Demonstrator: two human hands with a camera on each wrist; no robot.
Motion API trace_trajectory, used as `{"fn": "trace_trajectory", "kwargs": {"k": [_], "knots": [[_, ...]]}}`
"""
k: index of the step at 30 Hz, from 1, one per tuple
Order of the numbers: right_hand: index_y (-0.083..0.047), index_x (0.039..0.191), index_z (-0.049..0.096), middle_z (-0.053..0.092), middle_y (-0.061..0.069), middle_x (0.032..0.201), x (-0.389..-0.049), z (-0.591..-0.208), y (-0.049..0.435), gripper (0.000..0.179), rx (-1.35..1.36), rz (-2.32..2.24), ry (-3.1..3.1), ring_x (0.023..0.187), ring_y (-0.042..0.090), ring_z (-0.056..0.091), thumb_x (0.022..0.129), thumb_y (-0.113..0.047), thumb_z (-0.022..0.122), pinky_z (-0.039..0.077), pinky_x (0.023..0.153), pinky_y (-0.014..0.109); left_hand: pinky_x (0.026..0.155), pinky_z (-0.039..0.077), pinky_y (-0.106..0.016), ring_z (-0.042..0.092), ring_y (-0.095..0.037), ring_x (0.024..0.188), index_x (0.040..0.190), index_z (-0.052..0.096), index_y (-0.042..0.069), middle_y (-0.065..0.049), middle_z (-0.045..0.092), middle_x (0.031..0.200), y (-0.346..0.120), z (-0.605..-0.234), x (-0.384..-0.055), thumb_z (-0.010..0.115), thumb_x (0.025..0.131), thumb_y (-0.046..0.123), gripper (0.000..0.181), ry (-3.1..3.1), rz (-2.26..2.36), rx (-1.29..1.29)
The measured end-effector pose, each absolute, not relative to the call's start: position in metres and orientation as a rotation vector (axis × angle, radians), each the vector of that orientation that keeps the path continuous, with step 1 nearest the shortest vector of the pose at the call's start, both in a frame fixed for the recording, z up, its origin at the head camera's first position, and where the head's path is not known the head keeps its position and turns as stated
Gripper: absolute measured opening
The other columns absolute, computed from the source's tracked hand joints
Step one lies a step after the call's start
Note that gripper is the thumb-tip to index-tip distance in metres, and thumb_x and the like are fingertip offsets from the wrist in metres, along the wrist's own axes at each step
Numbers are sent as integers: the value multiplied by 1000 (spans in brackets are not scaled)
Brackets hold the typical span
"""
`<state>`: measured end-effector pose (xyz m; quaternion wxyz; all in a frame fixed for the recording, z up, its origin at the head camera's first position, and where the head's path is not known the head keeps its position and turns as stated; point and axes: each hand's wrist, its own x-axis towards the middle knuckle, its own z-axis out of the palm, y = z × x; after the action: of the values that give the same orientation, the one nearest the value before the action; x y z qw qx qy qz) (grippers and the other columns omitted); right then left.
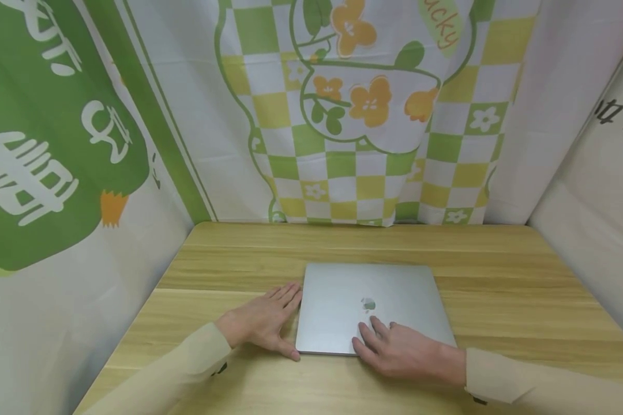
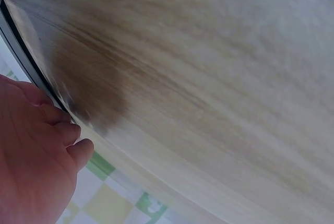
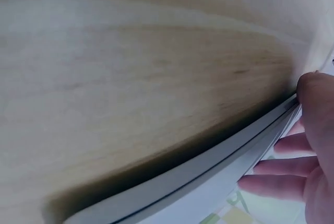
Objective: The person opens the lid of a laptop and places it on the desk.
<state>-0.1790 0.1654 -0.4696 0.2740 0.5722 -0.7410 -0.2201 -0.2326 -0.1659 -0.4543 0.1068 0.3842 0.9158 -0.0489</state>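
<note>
While both hands rest at its borders, a closed silver laptop (image 1: 337, 300) lies flat on a wood-grain table (image 1: 233, 259), a little nearer the person than the table's middle. Its apple-shaped logo (image 1: 368, 304) seems to stand upside down from the person's side, so the near edge is probably the one that lifts.

The left hand (image 1: 262, 317) lies palm down on the table with thumb and fingers spread: its fingertips touch the laptop's left edge, and its thumb reaches to the near left corner. The right hand (image 1: 397, 351) lies across the near edge, right of centre, its fingers loosely parted and resting on the lid; the right wrist view shows its thumb against the edge. Whether it presses down, I cannot tell.

Beyond the table hangs a green, yellow and white checked curtain (image 1: 363, 173) with orange flowers.

The step in hand looks like steadying or lining up the laptop. To shift it, the next move calls for even, gentle pressure from both hands; to open it, for fingertips under the near lip.
</note>
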Motion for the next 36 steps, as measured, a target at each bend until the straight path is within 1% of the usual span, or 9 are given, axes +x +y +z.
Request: {"fn": "trace_trajectory", "kwargs": {"k": [3,5,8,10,12,14,21,26,36], "knots": [[-8,115,58,70,8,105,-180,-469,165,50,1541,-553,-1966,88,23,72,102,-4,11,51,42,24,125,19,-46,13,-34,152,156,14,-1,-23,9,163,-166,-454,-233,49,72,89,129,2689,-133,1124],[-7,109,60,70,7,103,-182,-469,164,44,1536,-501,-1983,85,19,71,103,-8,16,50,42,22,125,19,-46,12,-34,153,156,13,-1,-22,8,164,-166,-455,-233,49,72,89,129,2686,-127,1119],[-8,106,62,68,6,104,-185,-468,166,35,1500,-432,-2067,85,18,67,104,-27,33,52,46,23,125,18,-46,12,-34,153,156,13,-1,-22,8,164,-166,-455,-233,49,71,89,129,2684,-118,1109],[-9,107,63,67,5,107,-187,-467,169,39,1467,-410,-2159,85,17,65,102,-42,42,53,49,23,125,18,-46,12,-34,153,156,12,-1,-22,8,164,-165,-454,-233,50,71,89,129,2683,-113,1108],[-11,110,62,67,5,110,-189,-465,172,48,1450,-418,-2245,88,17,65,99,-55,46,54,51,24,125,19,-46,12,-35,152,156,12,-1,-23,8,163,-165,-454,-232,50,71,89,129,2680,-108,1110],[-12,112,61,67,5,112,-190,-463,175,53,1451,-430,-2308,91,18,65,98,-59,45,52,50,24,125,19,-46,12,-35,152,156,12,-1,-23,7,163,-165,-454,-232,50,71,89,129,2675,-103,1113],[-7,115,62,69,9,112,-188,-469,176,54,1432,-427,-2233,95,23,68,99,-55,43,55,50,27,125,18,-46,11,-35,153,156,11,-1,-23,7,163,-165,-456,-233,50,71,89,130,2673,-106,1107],[-5,115,65,70,12,112,-188,-475,176,56,1424,-492,-2141,98,26,70,104,-49,33,60,56,31,125,18,-45,11,-34,153,156,11,-1,-23,7,163,-166,-456,-234,49,71,90,130,2681,-114,1106],[-5,105,68,73,11,101,-193,-471,176,54,1449,-477,-1966,87,23,73,105,-42,28,61,57,30,125,19,-45,13,-36,152,155,10,-4,-25,9,163,-166,-456,-233,52,71,89,132,2684,-86,1109]]}}
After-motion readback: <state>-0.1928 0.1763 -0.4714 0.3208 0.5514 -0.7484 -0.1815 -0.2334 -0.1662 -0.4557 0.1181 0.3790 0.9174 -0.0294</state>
